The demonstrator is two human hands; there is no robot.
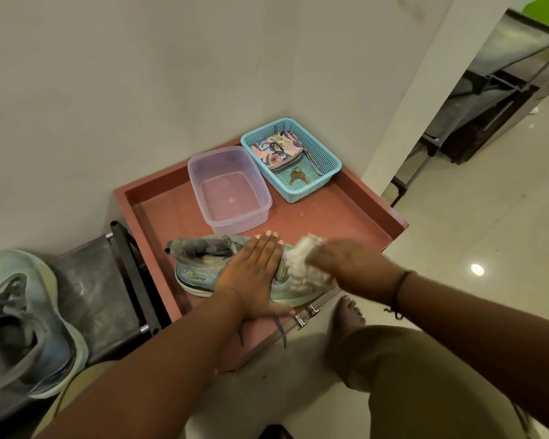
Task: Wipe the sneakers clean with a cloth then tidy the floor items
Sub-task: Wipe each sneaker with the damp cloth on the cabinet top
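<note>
A grey and pale green sneaker lies on its side on the reddish-brown cabinet top. My left hand presses flat on the sneaker's middle, fingers straight. My right hand grips a bunched white cloth against the sneaker's toe end; hand and cloth are blurred. The matching second sneaker sits upright on a dark low rack at the far left.
Behind the sneaker stands a clear lilac plastic tub holding some water. A blue mesh basket with a floral wallet and keys sits in the far corner against the wall. My bare foot rests on the glossy tiled floor.
</note>
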